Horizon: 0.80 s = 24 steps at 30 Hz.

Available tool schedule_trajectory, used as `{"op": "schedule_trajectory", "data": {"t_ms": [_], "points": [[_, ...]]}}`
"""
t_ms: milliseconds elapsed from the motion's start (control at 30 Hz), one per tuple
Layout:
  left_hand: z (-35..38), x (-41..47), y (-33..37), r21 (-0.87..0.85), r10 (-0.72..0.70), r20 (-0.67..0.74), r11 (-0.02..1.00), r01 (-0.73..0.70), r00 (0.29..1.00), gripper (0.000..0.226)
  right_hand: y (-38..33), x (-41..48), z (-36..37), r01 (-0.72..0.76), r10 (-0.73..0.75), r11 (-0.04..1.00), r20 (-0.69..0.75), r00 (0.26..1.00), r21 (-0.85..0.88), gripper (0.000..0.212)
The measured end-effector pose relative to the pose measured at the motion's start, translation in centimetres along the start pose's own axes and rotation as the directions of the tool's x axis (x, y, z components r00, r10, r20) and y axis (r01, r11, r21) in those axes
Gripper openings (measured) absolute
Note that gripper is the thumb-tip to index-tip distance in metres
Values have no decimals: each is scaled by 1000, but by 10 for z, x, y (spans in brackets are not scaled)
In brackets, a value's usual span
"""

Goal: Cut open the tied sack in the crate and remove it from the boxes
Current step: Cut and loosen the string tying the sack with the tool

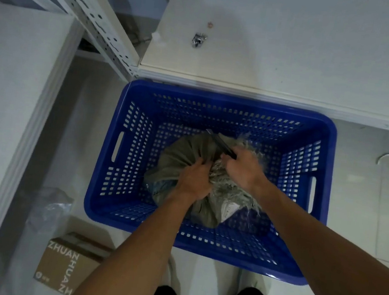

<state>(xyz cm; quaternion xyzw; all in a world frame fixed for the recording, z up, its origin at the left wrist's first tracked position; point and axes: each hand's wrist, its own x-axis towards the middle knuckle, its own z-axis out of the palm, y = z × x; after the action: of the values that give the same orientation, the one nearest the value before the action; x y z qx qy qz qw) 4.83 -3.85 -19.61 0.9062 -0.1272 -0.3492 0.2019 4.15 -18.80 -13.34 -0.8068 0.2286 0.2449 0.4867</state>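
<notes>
Inside the blue crate (218,97) lies the olive sack (186,151). The left hand (193,179) clenches its bunched neck in a tight grip; just beside it, the right hand (244,168) grasps a dark knife (220,141) lying across the sack's top.

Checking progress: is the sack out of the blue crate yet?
No, the sack sits inside the blue crate, gripped by the left hand.
</notes>
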Motion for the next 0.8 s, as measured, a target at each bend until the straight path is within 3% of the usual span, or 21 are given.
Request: {"op": "schedule_trajectory", "data": {"t_ms": [67,133,167,300,400,500,667,800], "points": [[-15,-9,4,-242,-60,13,968,62,998,40,-7,-9,-6,42,-41,999,-48,998,11,8],[-36,-21,13,-511,-142,132,838,190,981,34,-18,-19,-11,87,-85,996,-103,991,16,8],[-46,-27,17,-567,-170,200,783,256,965,37,-24,-25,-13,102,-99,995,-129,987,18,13],[-72,-54,23,-618,-275,322,664,421,906,37,-52,-48,-23,98,-96,995,-117,988,8,16],[-91,-83,31,-731,-341,288,525,435,895,28,-80,-76,-31,113,-117,992,-71,991,-51,20],[-121,-111,48,-814,-401,269,392,429,876,33,-111,-109,-40,112,-115,992,-58,992,-55,33],[-182,-145,71,-886,-317,319,236,400,893,49,-162,-154,-57,148,-142,988,-123,982,41,50],[-224,-175,90,-919,-195,287,220,327,938,53,-191,-191,-68,187,-162,974,-181,970,130,50]]}}
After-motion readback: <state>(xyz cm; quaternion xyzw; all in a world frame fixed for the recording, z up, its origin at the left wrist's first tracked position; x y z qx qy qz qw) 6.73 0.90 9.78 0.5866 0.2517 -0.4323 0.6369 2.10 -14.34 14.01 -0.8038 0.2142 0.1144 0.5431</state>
